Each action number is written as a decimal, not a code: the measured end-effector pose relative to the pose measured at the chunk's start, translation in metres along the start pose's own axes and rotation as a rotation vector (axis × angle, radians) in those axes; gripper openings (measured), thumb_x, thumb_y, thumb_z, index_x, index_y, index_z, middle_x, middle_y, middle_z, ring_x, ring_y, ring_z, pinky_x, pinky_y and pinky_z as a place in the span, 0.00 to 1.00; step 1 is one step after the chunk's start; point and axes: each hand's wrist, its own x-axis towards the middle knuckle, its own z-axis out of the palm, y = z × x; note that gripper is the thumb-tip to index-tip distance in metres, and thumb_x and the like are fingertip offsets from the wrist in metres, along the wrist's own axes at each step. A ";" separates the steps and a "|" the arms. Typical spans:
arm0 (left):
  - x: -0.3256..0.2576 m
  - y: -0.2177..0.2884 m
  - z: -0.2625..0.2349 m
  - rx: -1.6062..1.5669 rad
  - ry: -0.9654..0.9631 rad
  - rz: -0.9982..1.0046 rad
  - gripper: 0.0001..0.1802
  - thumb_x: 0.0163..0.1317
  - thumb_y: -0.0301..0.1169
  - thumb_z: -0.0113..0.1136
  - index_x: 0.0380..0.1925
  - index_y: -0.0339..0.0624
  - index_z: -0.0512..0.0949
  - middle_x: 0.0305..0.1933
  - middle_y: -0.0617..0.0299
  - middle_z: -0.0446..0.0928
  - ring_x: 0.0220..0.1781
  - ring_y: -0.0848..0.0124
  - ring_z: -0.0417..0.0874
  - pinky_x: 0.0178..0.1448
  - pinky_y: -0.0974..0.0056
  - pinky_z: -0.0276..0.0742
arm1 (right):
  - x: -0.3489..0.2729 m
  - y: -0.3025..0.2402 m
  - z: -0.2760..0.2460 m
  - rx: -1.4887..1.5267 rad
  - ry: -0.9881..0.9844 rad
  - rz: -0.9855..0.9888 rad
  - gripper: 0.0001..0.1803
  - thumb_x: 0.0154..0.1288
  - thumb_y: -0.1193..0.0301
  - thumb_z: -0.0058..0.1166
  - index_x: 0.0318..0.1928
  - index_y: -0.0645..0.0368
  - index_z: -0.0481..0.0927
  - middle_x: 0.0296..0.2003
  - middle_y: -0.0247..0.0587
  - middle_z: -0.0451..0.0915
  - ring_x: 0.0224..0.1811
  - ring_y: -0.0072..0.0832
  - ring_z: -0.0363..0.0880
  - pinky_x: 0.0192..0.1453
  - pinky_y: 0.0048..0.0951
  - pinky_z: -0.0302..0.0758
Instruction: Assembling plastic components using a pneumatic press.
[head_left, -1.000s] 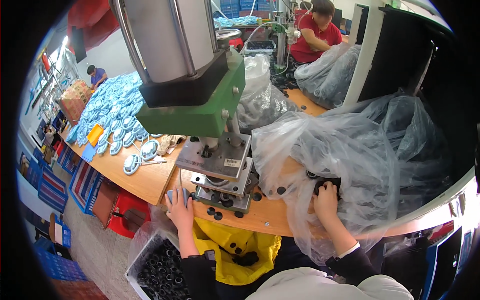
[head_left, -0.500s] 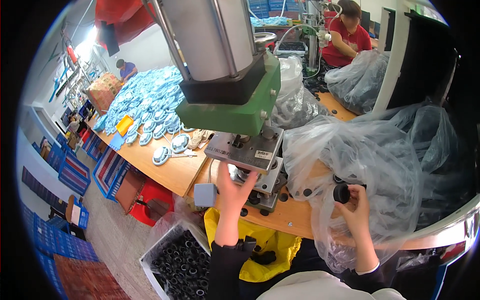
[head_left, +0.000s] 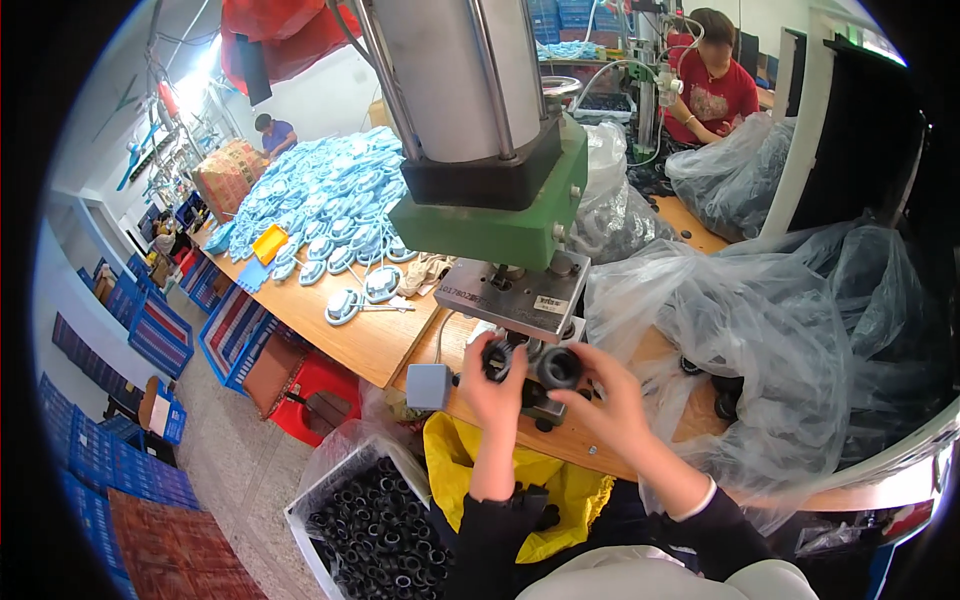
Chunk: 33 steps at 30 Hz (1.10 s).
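Note:
My left hand (head_left: 492, 390) is raised in front of the press and grips a black rubber ring (head_left: 497, 356). My right hand (head_left: 610, 405) holds a second black ring (head_left: 559, 367) just beside it, the two rings almost touching. Both sit below the grey metal die plate (head_left: 520, 290) of a green-bodied press (head_left: 495, 215) with a large steel cylinder (head_left: 450, 70). To the right lies a big clear plastic bag (head_left: 760, 330) with more black rings (head_left: 720, 395) showing inside.
A white crate of black rings (head_left: 375, 530) stands on the floor at lower left beside a yellow bag (head_left: 500, 480). Blue-and-white parts (head_left: 330, 210) cover the wooden bench (head_left: 350, 340). A person in red (head_left: 715, 85) works at the far right; another person (head_left: 272, 130) stands at the far left.
My right hand has come out of the plastic bag with a ring and moved left to the press. My left hand dropped slightly from the die, holding a ring.

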 end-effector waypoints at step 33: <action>0.022 -0.143 -0.060 0.912 -0.219 0.234 0.15 0.55 0.33 0.55 0.45 0.51 0.78 0.54 0.64 0.75 0.63 0.65 0.69 0.67 0.42 0.49 | -0.073 0.109 -0.146 -1.104 -0.042 0.447 0.29 0.53 0.76 0.56 0.57 0.67 0.66 0.58 0.55 0.65 0.62 0.48 0.61 0.65 0.43 0.59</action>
